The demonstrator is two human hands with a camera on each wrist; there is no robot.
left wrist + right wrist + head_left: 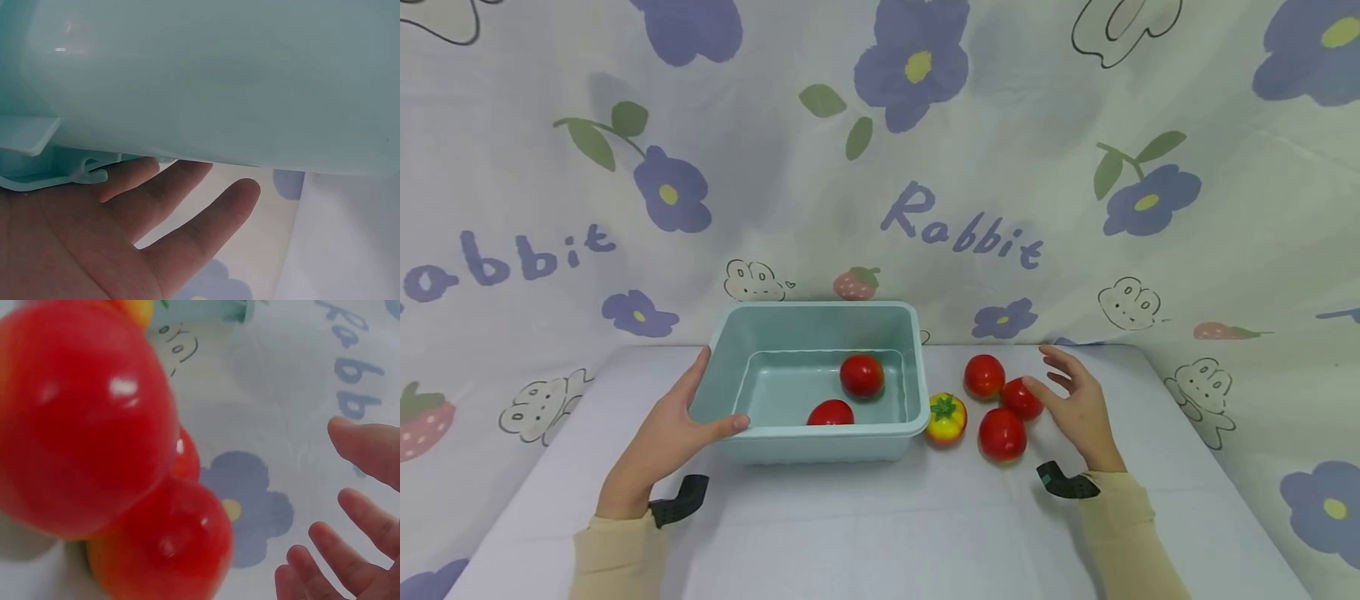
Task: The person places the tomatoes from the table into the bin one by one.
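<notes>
A pale blue-green plastic box stands left of centre with two red tomatoes inside, one toward the back and one partly hidden by the front rim. My left hand holds the box at its left end, thumb over the front rim; in the left wrist view its fingers reach along the outer wall. Right of the box, my right hand hovers with fingers spread and nothing between them. Its thumb overlaps the nearest red tomato in the head view.
Two more red tomatoes, one behind and one in front, cluster there. A yellow-and-red tomato with a green top sits against the box's right side. The white table ends at a printed cloth backdrop.
</notes>
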